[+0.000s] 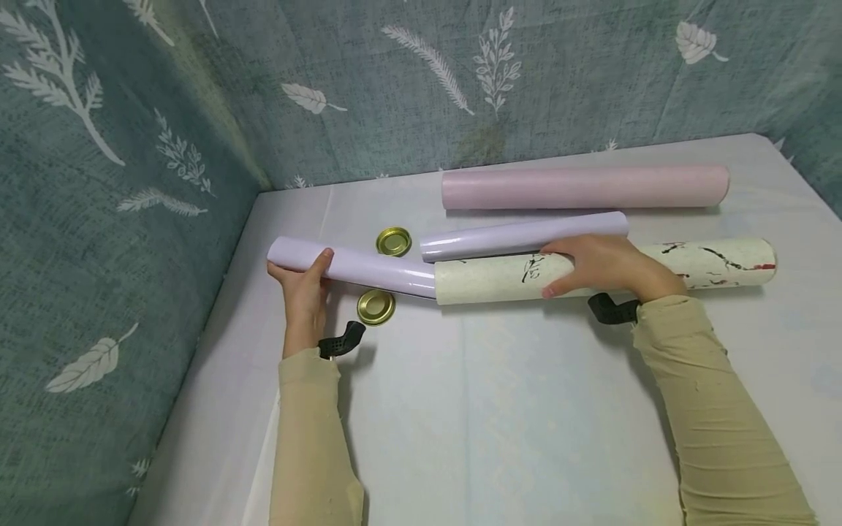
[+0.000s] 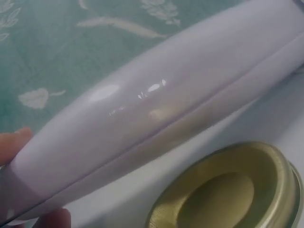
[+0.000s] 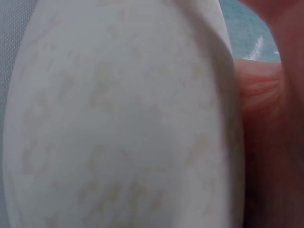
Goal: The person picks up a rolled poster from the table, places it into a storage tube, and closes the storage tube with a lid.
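Observation:
In the head view my left hand [image 1: 302, 292] grips a glossy lavender paper roll [image 1: 375, 272] near its left end, thumb on top. The roll's right end meets the left end of a cream tube [image 1: 487, 280] with dark and red markings; whether it sits inside cannot be told. My right hand [image 1: 598, 267] holds that tube around its middle from above. Up close, the left wrist view has the lavender roll [image 2: 156, 104] with a seam along it, and fingertips at its lower left. Pale tube surface [image 3: 118, 118] fills most of the right wrist view.
Two gold round lids lie near the left hand, one lid [image 1: 393, 241] behind the lavender roll and another lid [image 1: 376, 307] in front. A second lavender roll [image 1: 520, 235] lies behind the cream tube. Farther back is a pink tube [image 1: 585, 188], before a leaf-patterned green cloth [image 1: 408, 88].

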Demonstrator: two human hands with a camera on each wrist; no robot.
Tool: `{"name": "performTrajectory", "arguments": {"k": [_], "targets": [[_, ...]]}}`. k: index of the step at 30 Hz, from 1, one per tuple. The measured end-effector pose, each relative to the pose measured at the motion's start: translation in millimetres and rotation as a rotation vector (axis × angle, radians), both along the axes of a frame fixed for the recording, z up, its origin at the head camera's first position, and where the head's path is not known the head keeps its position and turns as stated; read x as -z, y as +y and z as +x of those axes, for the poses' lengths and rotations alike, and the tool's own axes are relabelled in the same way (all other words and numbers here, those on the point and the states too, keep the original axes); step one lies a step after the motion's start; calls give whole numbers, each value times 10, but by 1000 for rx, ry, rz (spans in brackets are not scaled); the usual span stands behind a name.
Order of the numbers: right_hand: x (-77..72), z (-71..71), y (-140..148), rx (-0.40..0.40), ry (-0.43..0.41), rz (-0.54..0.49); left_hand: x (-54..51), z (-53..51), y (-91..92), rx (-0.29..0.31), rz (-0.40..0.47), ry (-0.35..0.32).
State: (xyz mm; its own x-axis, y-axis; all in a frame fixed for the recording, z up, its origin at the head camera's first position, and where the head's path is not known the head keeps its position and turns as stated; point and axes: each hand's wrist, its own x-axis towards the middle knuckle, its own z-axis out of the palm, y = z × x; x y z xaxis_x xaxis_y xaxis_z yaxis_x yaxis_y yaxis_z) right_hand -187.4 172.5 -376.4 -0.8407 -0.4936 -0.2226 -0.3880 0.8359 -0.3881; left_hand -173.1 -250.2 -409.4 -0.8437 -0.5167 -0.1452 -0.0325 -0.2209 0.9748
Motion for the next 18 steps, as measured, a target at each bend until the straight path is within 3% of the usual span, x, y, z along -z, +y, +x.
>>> {"name": "performTrajectory", "arguments": {"k": [18], "targets": [[-18,5,-10,0,10,4,30,60,-114,1,101,-20]]}}
